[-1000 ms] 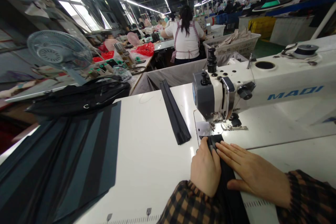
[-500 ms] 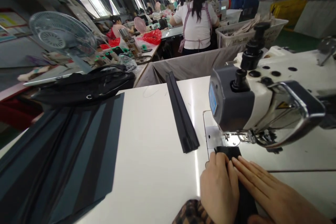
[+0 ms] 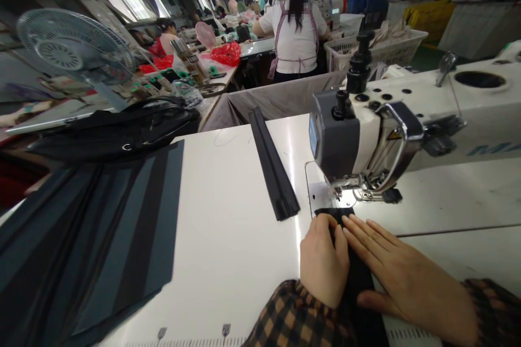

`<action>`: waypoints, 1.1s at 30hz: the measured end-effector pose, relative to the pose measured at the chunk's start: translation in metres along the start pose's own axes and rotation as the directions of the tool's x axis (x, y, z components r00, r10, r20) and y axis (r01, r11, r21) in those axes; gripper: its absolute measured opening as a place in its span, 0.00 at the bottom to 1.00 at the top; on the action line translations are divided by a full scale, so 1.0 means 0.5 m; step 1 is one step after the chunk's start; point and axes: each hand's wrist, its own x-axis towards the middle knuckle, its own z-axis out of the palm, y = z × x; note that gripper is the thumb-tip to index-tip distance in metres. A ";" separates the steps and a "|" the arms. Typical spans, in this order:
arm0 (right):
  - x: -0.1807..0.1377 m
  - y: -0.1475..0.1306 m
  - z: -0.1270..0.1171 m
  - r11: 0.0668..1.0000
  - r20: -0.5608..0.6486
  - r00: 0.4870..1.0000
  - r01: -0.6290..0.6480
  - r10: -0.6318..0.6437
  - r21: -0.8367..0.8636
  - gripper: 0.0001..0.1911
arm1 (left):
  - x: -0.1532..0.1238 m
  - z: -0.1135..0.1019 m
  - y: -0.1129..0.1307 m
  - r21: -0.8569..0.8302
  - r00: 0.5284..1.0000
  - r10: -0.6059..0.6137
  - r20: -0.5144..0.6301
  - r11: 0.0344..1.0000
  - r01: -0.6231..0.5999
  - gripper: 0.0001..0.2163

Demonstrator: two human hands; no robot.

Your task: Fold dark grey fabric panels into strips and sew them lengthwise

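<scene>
Looks like lining-up stage: black strip [image 3: 359, 276] on table [image 3: 220, 227], front end just short of the sewing machine [image 3: 368, 135] needle area, seam apparently left to do. Left hand [image 3: 325, 260] pinches its left edge; right hand [image 3: 411, 271] open, flat on top. Second strip [image 3: 274, 165] lies apart, maybe done. Vs half a second ago: view shifted, ruler marks [image 3: 226, 330] now showing, grip same.
</scene>
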 end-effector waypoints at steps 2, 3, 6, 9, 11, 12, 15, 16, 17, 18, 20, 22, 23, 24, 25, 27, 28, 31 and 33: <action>0.003 -0.003 0.000 1.000 0.017 1.000 -0.019 0.019 0.005 0.43 | -0.017 0.001 -0.003 -0.098 0.999 -0.032 -0.033 0.995 0.028 0.15; 0.004 -0.004 0.000 1.000 0.026 0.999 -0.022 0.022 0.007 0.43 | -0.028 0.002 -0.005 -0.128 0.998 -0.046 -0.048 0.991 0.039 0.20; 0.004 -0.006 0.000 0.999 0.045 0.998 -0.038 0.038 0.011 0.40 | -0.065 0.005 -0.005 -0.061 0.998 0.000 -0.058 0.998 -0.004 0.22; 0.002 -0.007 -0.001 0.999 0.054 0.998 -0.046 0.044 0.021 0.37 | -0.084 0.008 0.005 0.153 0.996 0.077 0.053 0.985 -0.084 0.20; 0.000 -0.007 0.000 0.999 0.054 0.998 -0.045 0.043 0.031 0.36 | -0.082 0.006 0.018 0.263 0.986 0.076 0.147 0.958 -0.113 0.22; -0.001 -0.008 0.001 0.998 0.051 0.998 -0.046 0.044 0.034 0.35 | -0.078 0.005 0.023 0.298 0.981 0.072 0.178 0.947 -0.123 0.23; -0.002 -0.011 0.004 0.997 0.030 0.998 -0.058 0.057 0.044 0.34 | -0.063 0.000 0.033 0.322 0.974 0.084 0.209 0.935 -0.150 0.22; -0.002 -0.012 0.006 0.997 0.020 0.998 -0.060 0.059 0.048 0.34 | -0.059 -0.001 0.034 0.322 0.975 0.089 0.205 0.934 -0.153 0.22; -0.001 -0.013 0.007 0.997 0.010 0.998 -0.061 0.060 0.051 0.34 | -0.056 -0.002 0.034 0.328 0.976 0.086 0.202 0.933 -0.150 0.22; -0.001 -0.014 0.008 0.997 0.001 0.998 -0.060 0.060 0.054 0.34 | -0.054 -0.001 0.033 0.341 0.977 0.077 0.199 0.929 -0.142 0.23; -0.001 -0.014 0.009 0.996 -0.019 0.998 -0.061 0.062 0.060 0.33 | -0.051 0.003 0.030 0.378 0.978 0.058 0.202 0.916 -0.132 0.23; 0.000 -0.013 0.009 0.995 -0.041 0.997 -0.067 0.070 0.072 0.33 | -0.050 0.008 0.028 0.409 0.977 0.062 0.204 0.902 -0.142 0.24; 0.000 -0.013 0.008 0.994 -0.047 0.996 -0.069 0.073 0.080 0.33 | -0.049 0.011 0.027 0.417 0.977 0.075 0.202 0.895 -0.155 0.24; 0.000 -0.013 0.008 0.993 -0.049 0.996 -0.071 0.075 0.090 0.33 | -0.048 0.013 0.027 0.424 0.977 0.092 0.194 0.890 -0.168 0.24; 0.001 -0.013 0.008 0.992 -0.049 0.996 -0.071 0.076 0.102 0.33 | -0.047 0.016 0.027 0.430 0.977 0.111 0.183 0.885 -0.181 0.24; 0.002 -0.015 0.007 0.989 -0.046 0.996 -0.068 0.075 0.129 0.35 | -0.045 0.019 0.028 0.445 0.977 0.148 0.155 0.873 -0.203 0.23; 0.002 -0.016 0.007 0.988 -0.047 0.996 -0.067 0.075 0.141 0.35 | -0.044 0.020 0.030 0.454 0.977 0.159 0.143 0.867 -0.208 0.23; 0.003 -0.020 0.006 0.984 -0.045 0.995 -0.078 0.087 0.159 0.36 | -0.042 0.022 0.039 0.478 0.982 0.138 0.131 0.859 -0.184 0.23; 0.003 -0.023 0.004 0.984 -0.035 0.995 -0.088 0.095 0.152 0.36 | -0.042 0.022 0.047 0.481 0.987 0.090 0.131 0.865 -0.143 0.22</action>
